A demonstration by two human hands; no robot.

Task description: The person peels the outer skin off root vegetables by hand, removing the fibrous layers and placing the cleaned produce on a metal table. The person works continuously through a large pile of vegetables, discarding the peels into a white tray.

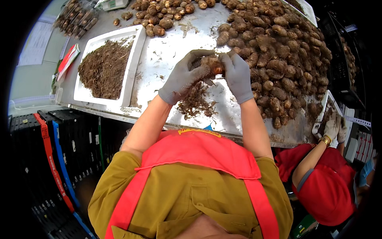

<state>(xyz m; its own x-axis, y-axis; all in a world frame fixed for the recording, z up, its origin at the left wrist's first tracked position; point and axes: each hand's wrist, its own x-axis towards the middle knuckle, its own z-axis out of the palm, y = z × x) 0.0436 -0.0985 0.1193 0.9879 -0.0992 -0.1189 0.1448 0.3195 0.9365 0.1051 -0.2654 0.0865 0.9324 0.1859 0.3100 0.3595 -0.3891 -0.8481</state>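
Note:
A brown, hairy taro corm is held over the metal table, between my two hands in grey gloves. My left hand wraps around its left side. My right hand has its fingertips at the corm's right end; whether they grip the corm or loose fibres is unclear. Below them, a small pile of root fibres and peelings lies on the tabletop. A large heap of unpeeled taro corms rises just to the right of my right hand.
A white foam box of brown root fibres stands left. Cleaner corms, bagged corms and a scale are at the far side. A co-worker in red reaches into another foam box at right. Black crates stand lower left.

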